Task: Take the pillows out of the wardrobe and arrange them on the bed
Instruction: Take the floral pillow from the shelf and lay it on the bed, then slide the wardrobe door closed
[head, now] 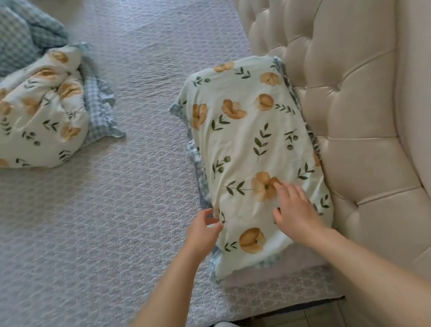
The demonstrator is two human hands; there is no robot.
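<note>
Both hands up close: left hand (203, 231) pinches the floral pillow (255, 157) edge, right hand (295, 211) spread flat on it. Pillow hugs the tufted headboard (343, 88); quilted bed (92, 223) has plenty of free space leftward.

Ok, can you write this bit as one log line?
step: arranging floral pillow against tufted headboard | left hand: at pillow edge | right hand: on top | second pillow: waiting

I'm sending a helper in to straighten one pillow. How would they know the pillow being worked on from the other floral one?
Start at the cream tufted headboard on the right of the bed. The floral pillow lies flat right against it, with the left hand at its edge and the right hand on top. The other floral pillow sits crumpled far left, by blue gingham bedding.
</note>
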